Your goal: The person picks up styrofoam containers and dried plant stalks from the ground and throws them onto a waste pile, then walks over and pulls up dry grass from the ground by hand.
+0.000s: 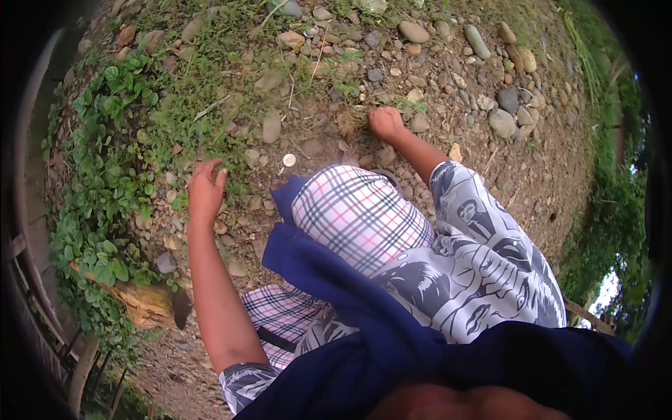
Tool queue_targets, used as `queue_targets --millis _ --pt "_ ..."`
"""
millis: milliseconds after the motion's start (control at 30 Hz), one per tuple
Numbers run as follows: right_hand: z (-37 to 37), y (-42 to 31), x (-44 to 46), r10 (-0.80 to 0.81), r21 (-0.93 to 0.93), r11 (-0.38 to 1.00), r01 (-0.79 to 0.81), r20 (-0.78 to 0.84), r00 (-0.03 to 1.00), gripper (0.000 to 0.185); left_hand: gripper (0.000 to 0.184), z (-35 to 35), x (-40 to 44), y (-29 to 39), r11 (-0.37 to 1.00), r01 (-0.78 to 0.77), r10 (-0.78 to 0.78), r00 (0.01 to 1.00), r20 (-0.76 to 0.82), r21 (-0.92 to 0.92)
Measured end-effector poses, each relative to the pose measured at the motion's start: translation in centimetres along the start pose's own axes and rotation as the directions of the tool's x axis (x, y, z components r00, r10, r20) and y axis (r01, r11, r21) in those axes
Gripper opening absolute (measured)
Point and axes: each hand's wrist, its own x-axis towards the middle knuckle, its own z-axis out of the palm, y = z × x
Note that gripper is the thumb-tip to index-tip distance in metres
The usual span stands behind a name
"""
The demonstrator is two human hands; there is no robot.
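Note:
My right hand (386, 124) is closed in a fist low over the soil, with a tuft of weeds (352, 122) with brown, root-like strands sticking out at its left side. The fingertips themselves are hidden. Off to the left, my left hand (206, 190) hovers by the small green weeds (178, 143), its fingers bent and the thumb apart. Nothing shows between those fingers. Between the two hands lie a pale round disc (289, 160) and a smooth oval stone (271, 127) on bare dirt.
Leafy plants (105, 175) spread along the left, above a broken piece of wood (143, 301). Rounded stones (502, 123) are scattered at the upper right. My plaid-covered knee (357, 210) and a navy cloth (329, 276) fill the near middle. Wooden rails stand at the far left.

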Motion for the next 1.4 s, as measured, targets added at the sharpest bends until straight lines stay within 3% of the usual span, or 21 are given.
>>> queue_targets --millis 67,267,367,467,533,633,667,767,1000,1233,1333,1400 --pt "0.1 0.0 -0.9 -0.046 0.013 0.999 0.046 -0.021 0.999 0.019 0.025 0.0 0.1 0.0 1.0 -0.007 0.007 1.0 -0.003 -0.007" --pt "-0.8 -0.8 -7.6 -0.014 0.107 0.994 -0.013 0.242 0.97 0.011 0.025 0.0 0.1 0.0 0.999 0.022 -0.021 1.0 0.01 -0.032" --pt "-2.7 0.4 -8.0 -0.124 0.238 0.965 0.11 0.044 0.991 0.017 0.025 0.0 0.5 -0.6 0.999 0.027 -0.027 1.0 0.012 -0.036" --pt "-6.5 -1.1 -4.3 -0.143 0.212 0.965 0.156 -0.076 0.987 0.02 0.024 0.0 0.9 -0.4 0.998 0.03 -0.029 0.999 0.019 -0.062" --pt "-6.3 -1.0 -0.3 -0.085 0.171 0.977 0.124 -0.222 0.971 0.023 0.024 0.1 1.0 0.2 0.997 0.02 -0.019 1.0 0.011 -0.068" --pt "-5.6 -1.0 2.6 0.05 0.092 0.995 -0.024 -0.286 0.957 0.032 0.024 -0.4 0.5 0.6 0.998 -0.003 0.002 1.0 -0.017 -0.056" --pt "-5.5 -0.8 2.9 0.113 -0.02 0.993 -0.116 -0.116 0.987 0.047 0.024 -0.5 0.1 0.7 0.998 -0.005 0.004 1.0 -0.026 -0.063" --pt "-5.1 -0.7 3.6 0.189 -0.073 0.981 -0.181 0.126 0.974 0.053 0.024 -0.9 -0.9 0.2 1.0 0.01 -0.011 0.999 -0.03 -0.014" --pt "-3.4 0.5 3.8 0.233 0.094 0.958 -0.27 0.291 0.928 0.021 0.026 -1.2 -0.3 -0.6 0.999 0.011 -0.012 1.0 0.007 0.04" --pt "-3.6 -3.7 -2.3 -0.031 0.143 0.99 -0.003 0.23 0.973 0.019 0.026 -1.0 0.2 -0.1 0.999 -0.016 0.016 1.0 -0.001 -0.033" --pt "-6.5 -5.5 -2.8 -0.238 0.112 0.97 0.217 0.233 0.943 0.022 0.027 -1.2 0.3 0.0 0.999 0.003 -0.003 1.0 0.004 -0.044" --pt "-5.1 -5.4 -0.4 -0.429 0.1 0.899 0.426 0.008 0.903 0.027 0.027 -1.1 0.3 -0.2 0.999 0.007 -0.007 1.0 0.009 -0.047"
